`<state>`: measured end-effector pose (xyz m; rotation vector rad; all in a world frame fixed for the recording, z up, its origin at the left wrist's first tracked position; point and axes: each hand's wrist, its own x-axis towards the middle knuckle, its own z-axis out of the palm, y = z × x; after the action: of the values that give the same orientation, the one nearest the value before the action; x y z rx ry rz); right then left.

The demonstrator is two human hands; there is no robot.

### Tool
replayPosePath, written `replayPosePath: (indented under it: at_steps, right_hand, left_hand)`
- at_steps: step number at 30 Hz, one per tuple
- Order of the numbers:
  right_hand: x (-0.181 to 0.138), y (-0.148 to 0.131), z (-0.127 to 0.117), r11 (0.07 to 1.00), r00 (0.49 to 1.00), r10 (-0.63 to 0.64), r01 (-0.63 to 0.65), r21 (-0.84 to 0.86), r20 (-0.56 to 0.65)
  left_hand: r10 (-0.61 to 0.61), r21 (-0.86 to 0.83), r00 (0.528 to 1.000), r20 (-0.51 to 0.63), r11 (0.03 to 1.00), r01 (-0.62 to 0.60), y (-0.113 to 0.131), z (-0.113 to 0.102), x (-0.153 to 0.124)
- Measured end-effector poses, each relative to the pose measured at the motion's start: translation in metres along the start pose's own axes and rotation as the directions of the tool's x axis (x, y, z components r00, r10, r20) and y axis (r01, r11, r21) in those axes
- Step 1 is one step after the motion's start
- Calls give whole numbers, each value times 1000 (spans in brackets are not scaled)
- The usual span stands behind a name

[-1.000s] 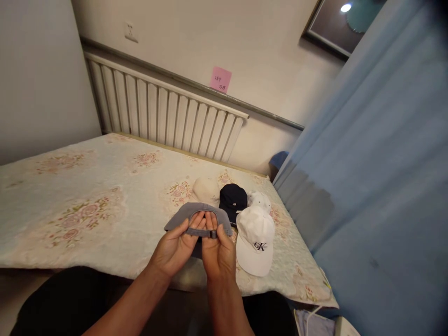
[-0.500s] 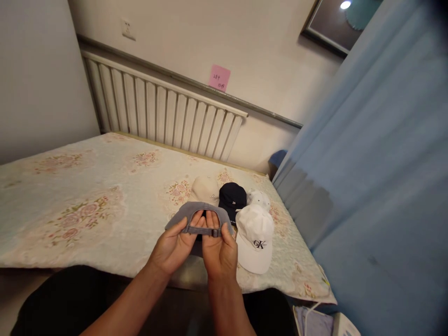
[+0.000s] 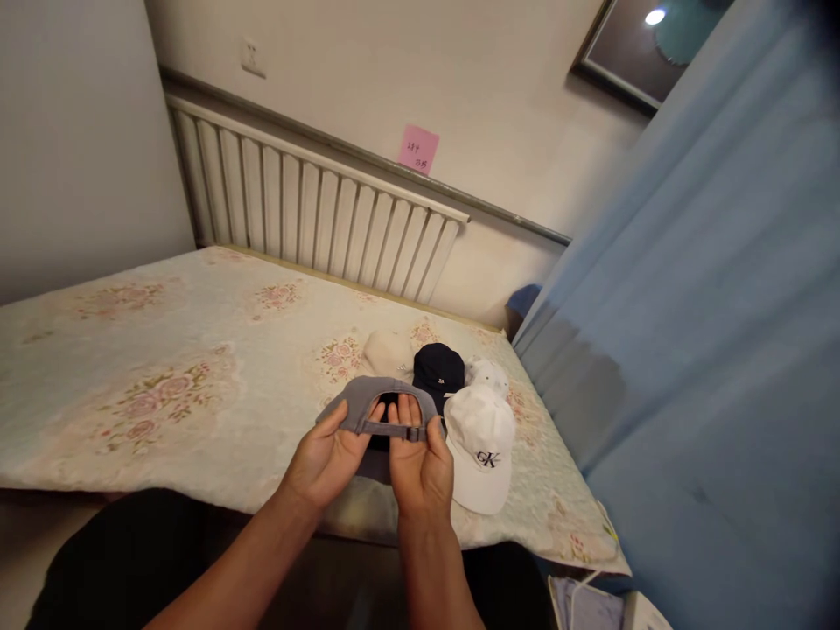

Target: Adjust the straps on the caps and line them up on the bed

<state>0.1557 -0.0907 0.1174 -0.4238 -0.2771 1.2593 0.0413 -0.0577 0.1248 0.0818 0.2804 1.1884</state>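
Note:
Both of my hands hold a grey cap (image 3: 367,394) above the near edge of the bed, its back opening turned toward me. My left hand (image 3: 325,459) grips the cap's left side and the rear strap. My right hand (image 3: 420,468) pinches the strap at its small dark buckle (image 3: 415,433). Fingers of both hands are curled round the strap. Right of my hands lies a white cap (image 3: 480,446) with a dark logo. Behind it sit a navy cap (image 3: 438,369), a beige cap (image 3: 386,353) and another white cap (image 3: 486,374).
The bed (image 3: 164,385) has a pale floral cover. A white slatted headboard (image 3: 308,210) stands along the far wall under a pink note (image 3: 418,150). A blue curtain (image 3: 709,350) hangs on the right. My dark trousers (image 3: 118,560) fill the lower left.
The view has shifted slightly. My hands keep hold of the grey cap and have turned the strap a little, so the buckle shows more plainly.

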Motion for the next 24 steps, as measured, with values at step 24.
replayPosePath:
  at_steps: [24]
  right_hand:
    - [-16,15,2,894,977,-175,106,-435,-122]
  left_hand:
    - [106,388,993,46,914,-115,-39,-2,-5]
